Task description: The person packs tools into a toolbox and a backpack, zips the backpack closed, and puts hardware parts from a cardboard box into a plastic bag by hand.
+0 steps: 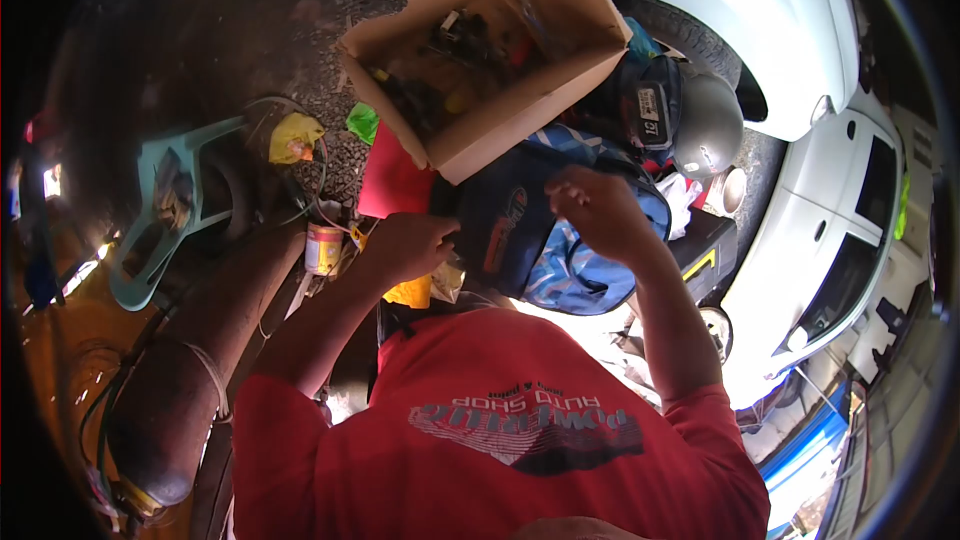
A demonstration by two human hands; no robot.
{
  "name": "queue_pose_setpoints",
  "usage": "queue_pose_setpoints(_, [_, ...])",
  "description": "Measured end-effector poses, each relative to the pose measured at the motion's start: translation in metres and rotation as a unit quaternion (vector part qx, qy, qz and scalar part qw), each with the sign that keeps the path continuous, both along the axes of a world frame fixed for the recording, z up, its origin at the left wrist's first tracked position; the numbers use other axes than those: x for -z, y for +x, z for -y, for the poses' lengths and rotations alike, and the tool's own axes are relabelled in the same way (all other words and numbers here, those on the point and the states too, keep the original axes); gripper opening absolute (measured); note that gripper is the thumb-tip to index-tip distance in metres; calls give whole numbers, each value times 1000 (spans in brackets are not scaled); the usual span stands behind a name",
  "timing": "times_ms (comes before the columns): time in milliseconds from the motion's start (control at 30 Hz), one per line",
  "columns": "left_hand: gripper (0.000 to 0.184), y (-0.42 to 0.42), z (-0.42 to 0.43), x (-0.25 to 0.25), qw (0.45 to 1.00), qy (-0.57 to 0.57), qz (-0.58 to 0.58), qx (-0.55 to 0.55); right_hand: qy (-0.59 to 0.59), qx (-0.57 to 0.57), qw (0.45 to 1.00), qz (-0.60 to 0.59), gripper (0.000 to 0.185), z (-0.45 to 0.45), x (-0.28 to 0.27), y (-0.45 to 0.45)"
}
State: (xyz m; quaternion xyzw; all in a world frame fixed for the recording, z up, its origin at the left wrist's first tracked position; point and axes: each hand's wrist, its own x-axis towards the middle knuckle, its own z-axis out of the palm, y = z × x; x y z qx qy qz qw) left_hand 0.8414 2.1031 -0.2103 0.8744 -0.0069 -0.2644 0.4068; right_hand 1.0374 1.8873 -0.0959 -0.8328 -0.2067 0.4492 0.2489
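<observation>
A dark blue bag (512,212) with a blue-and-white plaid part lies in front of my chest. At its left edge is my left hand (412,246), with fingers curled in; what they may hold is hidden. My right hand (594,208) is over the bag's right part, fingers bent together, and I cannot make out anything in them. Beyond the bag stands an open cardboard box (520,105) with jumbled dark items inside. A red panel (393,180) shows between the box and my left hand. Something yellow (410,291) lies below that hand.
To the left are a rusty gas cylinder (200,360), a teal plastic chair (150,240) and a tin can (323,249). On the right are a grey helmet (708,125), a black case (705,252) and a white car (835,230). A tyre (680,35) stands behind the box.
</observation>
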Motion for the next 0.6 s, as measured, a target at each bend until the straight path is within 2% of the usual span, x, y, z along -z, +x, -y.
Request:
queue_pose_setpoints(33, [33, 0, -6, -1, 1000, 11, -6, -6, 35, 29, 998, 43, 21, -20, 0, 11])
queue_pose_setpoints(100, [31, -3, -14, 1, 1000, 22, -13, -12, 65, -47, 979, 186, 18, -63, 15, 37])
queue_pose_setpoints(167, [27, -8, -18, 6, 999, 19, -10, -31, 6, -150, 947, 285, 16, -108, 48, 63])
queue_pose_setpoints(233, [26, -13, -20, 10, 999, 18, -12, -38, -99, -215, 933, 269, 19, -149, 88, 86])
queue_pose_setpoints(333, [24, -20, -21, 17, 999, 10, -17, -46, -170, -258, 913, 267, 21, -179, 154, 99])
queue_pose_setpoints(433, [24, -24, -26, 21, 999, 8, -4, -50, -143, -209, 927, 278, 23, -195, 198, 96])
queue_pose_setpoints(500, [25, -27, -29, 22, 999, 10, 9, -53, -168, -111, 939, 278, 23, -209, 208, 83])
queue_pose_setpoints(600, [23, -32, -30, 22, 998, 10, 12, -68, -200, -122, 933, 275, 24, -212, 217, 79])
